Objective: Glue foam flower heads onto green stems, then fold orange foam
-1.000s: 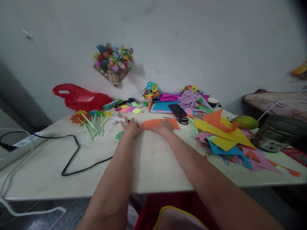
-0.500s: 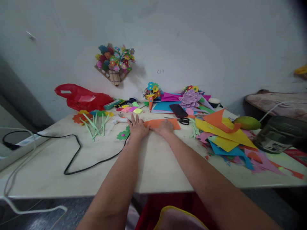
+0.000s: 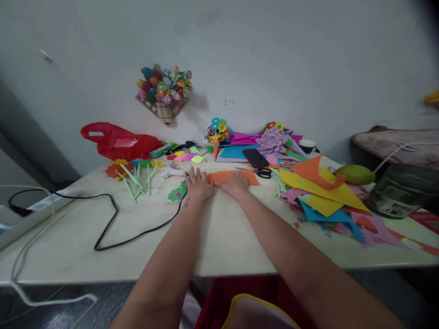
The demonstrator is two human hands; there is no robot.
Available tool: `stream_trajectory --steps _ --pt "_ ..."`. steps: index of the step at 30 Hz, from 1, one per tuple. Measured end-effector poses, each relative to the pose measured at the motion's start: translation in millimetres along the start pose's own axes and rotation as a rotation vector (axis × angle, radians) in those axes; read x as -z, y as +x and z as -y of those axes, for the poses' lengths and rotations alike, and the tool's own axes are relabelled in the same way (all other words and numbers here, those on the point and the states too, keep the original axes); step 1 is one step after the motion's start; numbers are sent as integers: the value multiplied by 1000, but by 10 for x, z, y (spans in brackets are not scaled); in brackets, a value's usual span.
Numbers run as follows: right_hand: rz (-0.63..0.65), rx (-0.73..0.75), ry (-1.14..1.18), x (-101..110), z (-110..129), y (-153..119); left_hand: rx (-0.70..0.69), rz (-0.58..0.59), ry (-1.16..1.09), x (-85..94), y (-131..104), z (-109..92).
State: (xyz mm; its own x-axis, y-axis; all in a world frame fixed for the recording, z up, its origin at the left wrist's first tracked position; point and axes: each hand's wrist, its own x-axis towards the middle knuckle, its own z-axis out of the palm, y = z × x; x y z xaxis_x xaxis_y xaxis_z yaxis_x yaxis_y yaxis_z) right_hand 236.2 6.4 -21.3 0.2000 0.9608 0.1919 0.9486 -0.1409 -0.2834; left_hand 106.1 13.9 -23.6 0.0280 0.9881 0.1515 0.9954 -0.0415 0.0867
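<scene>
An orange sheet [image 3: 253,177] lies flat on the white table [image 3: 226,242], partly covered by both hands. My left hand [image 3: 199,185] rests on its left end with the fingers spread. On the sheet's near edge, my right hand [image 3: 236,183] has its fingers curled together; what they hold, if anything, is hidden. Black-handled scissors [image 3: 263,173] lie just right of the sheet. A green flower cutout [image 3: 177,192] with a pink centre is beside my left wrist, and a white glue gun [image 3: 171,172] lies beyond it.
Pale green strips [image 3: 137,181] and a red bag [image 3: 120,141] are at the left, with a black cable [image 3: 137,236] nearer. Behind the sheet lies a phone [image 3: 255,158]. Coloured scraps [image 3: 322,194], a green fruit [image 3: 356,174] and a jar [image 3: 399,192] occupy the right.
The view has shifted very slightly. The fingers of my left hand have moved a little on the orange sheet; my right hand keeps its place.
</scene>
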Motion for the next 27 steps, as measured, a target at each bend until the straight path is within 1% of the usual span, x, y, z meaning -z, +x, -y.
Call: stream_trajectory --steps 6,13,17,20,21,24,25,26,27 --pt "12 -2 -11 27 2 -16 65 82 61 21 19 -3" --pt "16 -9 3 -8 -13 1 98 98 46 18 50 135" --pt "42 10 1 15 -53 26 129 58 66 -5 51 186" --pt "89 55 -5 78 -111 41 130 -40 63 -12 28 214" --pt "105 71 -1 101 -132 45 127 -94 57 0 17 218" --pt "125 99 29 135 -180 53 94 -311 19 87 -13 181" --pt "121 100 40 131 -188 57 62 -388 -12 126 -19 148" --pt "107 102 50 120 -194 62 27 -434 -64 161 -24 107" --pt "87 105 58 102 -198 69 -25 -446 -139 188 -26 60"
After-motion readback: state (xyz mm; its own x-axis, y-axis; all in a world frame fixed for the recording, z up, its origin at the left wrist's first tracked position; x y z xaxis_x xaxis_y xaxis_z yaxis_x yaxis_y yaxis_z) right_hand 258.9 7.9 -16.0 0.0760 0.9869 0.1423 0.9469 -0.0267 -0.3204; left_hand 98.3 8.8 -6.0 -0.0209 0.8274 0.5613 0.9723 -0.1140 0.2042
